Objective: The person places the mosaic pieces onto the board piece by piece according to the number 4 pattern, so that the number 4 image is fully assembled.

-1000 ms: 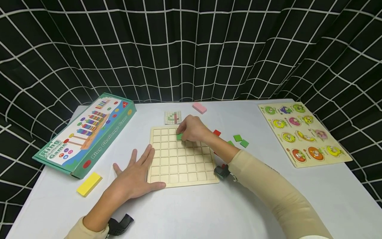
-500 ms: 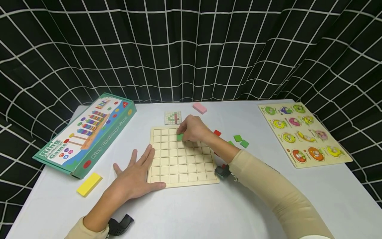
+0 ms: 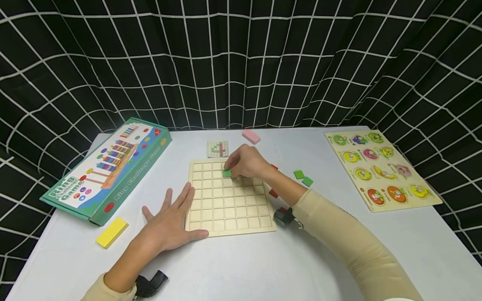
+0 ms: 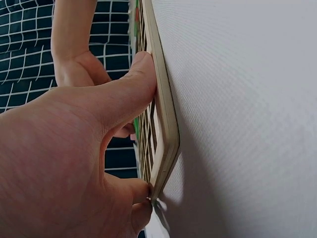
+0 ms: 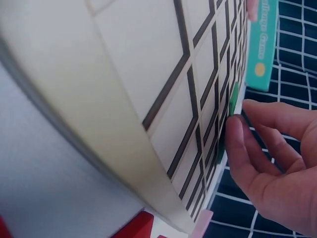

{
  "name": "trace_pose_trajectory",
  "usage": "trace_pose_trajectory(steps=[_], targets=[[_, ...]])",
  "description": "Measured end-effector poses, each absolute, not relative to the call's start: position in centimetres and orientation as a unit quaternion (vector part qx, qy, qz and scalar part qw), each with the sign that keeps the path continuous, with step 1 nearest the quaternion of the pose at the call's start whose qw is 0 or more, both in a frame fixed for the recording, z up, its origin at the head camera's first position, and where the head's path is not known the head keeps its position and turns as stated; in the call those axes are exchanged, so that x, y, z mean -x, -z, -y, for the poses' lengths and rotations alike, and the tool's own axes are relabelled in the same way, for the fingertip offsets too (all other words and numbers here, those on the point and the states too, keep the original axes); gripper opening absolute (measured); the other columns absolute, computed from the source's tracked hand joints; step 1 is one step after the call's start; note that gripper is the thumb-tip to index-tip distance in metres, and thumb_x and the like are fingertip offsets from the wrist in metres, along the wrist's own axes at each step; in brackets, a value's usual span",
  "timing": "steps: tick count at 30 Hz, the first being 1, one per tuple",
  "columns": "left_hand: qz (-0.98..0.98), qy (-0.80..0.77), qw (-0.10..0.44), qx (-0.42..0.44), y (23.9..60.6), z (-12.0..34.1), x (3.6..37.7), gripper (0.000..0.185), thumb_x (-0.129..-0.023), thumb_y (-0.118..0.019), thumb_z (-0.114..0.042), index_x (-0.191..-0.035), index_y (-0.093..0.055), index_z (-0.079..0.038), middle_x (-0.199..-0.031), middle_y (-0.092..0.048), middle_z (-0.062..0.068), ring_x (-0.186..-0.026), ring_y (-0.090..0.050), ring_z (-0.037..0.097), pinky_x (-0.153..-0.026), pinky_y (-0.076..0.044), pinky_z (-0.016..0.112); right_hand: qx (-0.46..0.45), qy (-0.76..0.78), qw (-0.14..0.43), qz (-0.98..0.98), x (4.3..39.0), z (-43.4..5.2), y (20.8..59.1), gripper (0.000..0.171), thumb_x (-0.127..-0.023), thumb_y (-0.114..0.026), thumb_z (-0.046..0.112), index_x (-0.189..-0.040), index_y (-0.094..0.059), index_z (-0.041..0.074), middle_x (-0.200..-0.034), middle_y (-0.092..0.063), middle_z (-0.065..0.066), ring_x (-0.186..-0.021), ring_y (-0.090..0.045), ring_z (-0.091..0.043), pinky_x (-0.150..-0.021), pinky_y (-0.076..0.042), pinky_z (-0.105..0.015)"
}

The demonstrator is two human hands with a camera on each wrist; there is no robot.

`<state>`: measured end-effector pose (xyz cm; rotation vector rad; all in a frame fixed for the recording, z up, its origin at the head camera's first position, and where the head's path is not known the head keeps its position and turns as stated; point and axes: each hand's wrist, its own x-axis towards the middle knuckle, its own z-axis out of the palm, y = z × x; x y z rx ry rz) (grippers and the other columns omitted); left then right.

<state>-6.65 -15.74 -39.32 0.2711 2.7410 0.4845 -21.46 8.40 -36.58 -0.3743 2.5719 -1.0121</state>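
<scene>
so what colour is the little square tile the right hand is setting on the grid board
Green. The tile under the right hand on the wooden grid board shows best in the head view.

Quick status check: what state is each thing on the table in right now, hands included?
Left hand: flat, fingers spread, steadying the board's corner.
Right hand: pinching the green tile.
Green tile: on the board, in its second row.
Grid board: flat, other visible cells empty.
Ring game box: closed.
Fruit puzzle: pieces seated.
Loose green tiles: off the board.
</scene>
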Motion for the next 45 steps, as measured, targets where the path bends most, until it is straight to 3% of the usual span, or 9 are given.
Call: trace_pose_trajectory(steps=[9, 17, 28, 36, 45], targets=[[-0.964, -0.17, 0.179, -0.095, 39.4, 15.7, 6.7, 0.125, -0.079, -0.07, -0.08, -0.169, -0.012, -0.015, -0.178, -0.003, 0.001, -0.159, -0.002, 0.053, -0.096, 0.001, 0.096, 0.118, 0.377, 0.184, -0.9, 21.2, -9.6, 36.6, 0.027, -0.078, -0.075, -0.003, -0.1, -0.083, 0.01, -0.095, -0.08, -0.004, -0.09, -0.065, -0.017, -0.074, -0.051, -0.026], [-0.964, -0.175, 0.177, -0.095, 39.6, 15.7, 6.6, 0.126, -0.078, -0.07, -0.08, -0.169, -0.012, -0.014, -0.178, -0.003, 0.002, -0.158, -0.002, 0.053, -0.096, 0.002, 0.096, 0.115, 0.411, 0.178, -0.887, 20.9, -11.7, 36.0, 0.022, -0.086, -0.075, 0.002, -0.106, -0.082, 0.01, -0.103, -0.08, -0.005, -0.095, -0.068, -0.02, -0.081, -0.054, -0.031], [-0.963, -0.177, 0.178, -0.096, 39.5, 15.6, 6.7, 0.127, -0.077, -0.069, -0.081, -0.169, -0.012, -0.014, -0.178, -0.002, 0.002, -0.158, 0.0, 0.054, -0.095, 0.003, 0.097, 0.093, 0.429, 0.166, -0.883, 19.8, -14.8, 35.2, 0.023, -0.09, -0.077, 0.006, -0.112, -0.08, 0.006, -0.108, -0.078, -0.012, -0.096, -0.067, -0.024, -0.087, -0.055, -0.035], [-0.962, -0.181, 0.179, -0.097, 39.4, 15.8, 6.6, 0.127, -0.077, -0.069, -0.082, -0.169, -0.011, -0.014, -0.178, -0.001, 0.002, -0.158, 0.0, 0.054, -0.094, 0.004, 0.097, 0.086, 0.431, 0.185, -0.879, 19.1, -17.9, 34.9, 0.023, -0.092, -0.072, 0.002, -0.114, -0.079, 0.004, -0.114, -0.076, -0.017, -0.094, -0.068, -0.031, -0.085, -0.061, -0.046], [-0.962, -0.187, 0.17, -0.103, 39.5, 15.8, 6.6, 0.126, -0.078, -0.072, -0.079, -0.168, -0.015, -0.013, -0.178, -0.004, 0.003, -0.157, 0.0, 0.056, -0.093, 0.003, 0.097, 0.11, 0.404, 0.185, -0.889, 18.6, -21.2, 35.4, 0.022, -0.09, -0.071, -0.001, -0.11, -0.079, 0.003, -0.11, -0.077, -0.015, -0.102, -0.067, -0.028, -0.089, -0.054, -0.034]])
